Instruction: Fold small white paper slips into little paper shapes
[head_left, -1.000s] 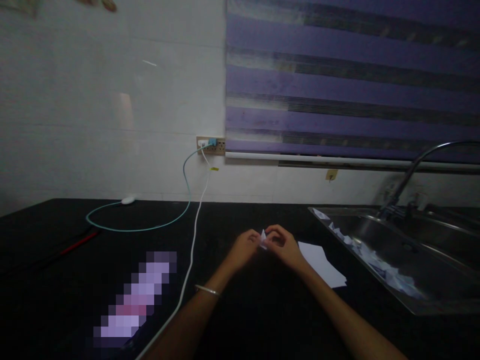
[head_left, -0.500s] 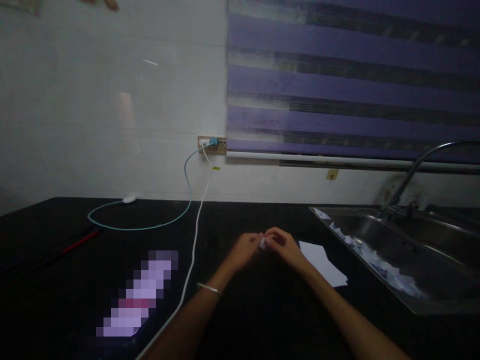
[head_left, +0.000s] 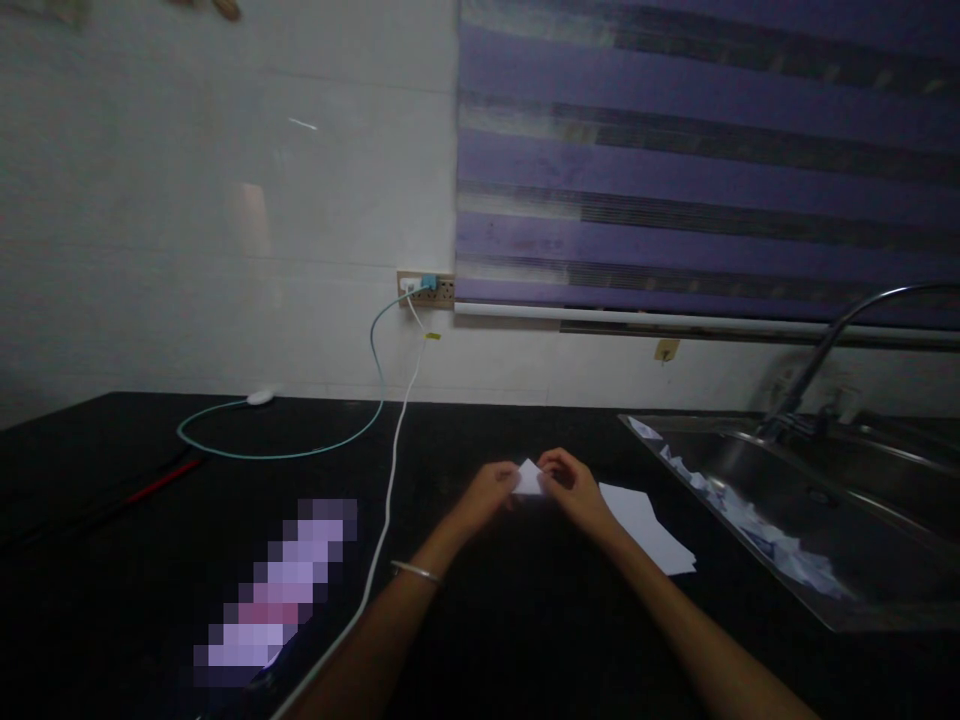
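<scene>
A small folded white paper piece (head_left: 530, 479) is pinched between both my hands above the black counter (head_left: 525, 620). My left hand (head_left: 486, 495), with a thin bangle on its wrist, grips the paper's left side with closed fingers. My right hand (head_left: 574, 490) pinches the right side. Just right of my right hand, a stack of white paper sheets (head_left: 646, 528) lies flat on the counter.
A steel sink (head_left: 862, 520) at the right holds crumpled paper scraps (head_left: 757, 530), with a curved tap (head_left: 832, 340) behind it. A white cable (head_left: 386, 500) and a teal cable (head_left: 300, 450) run from a wall socket (head_left: 425, 288). A blurred-out object (head_left: 274, 590) lies front left.
The paper piece shows more between my fingers now, spread into a small triangle. Both hands have stayed in nearly the same place.
</scene>
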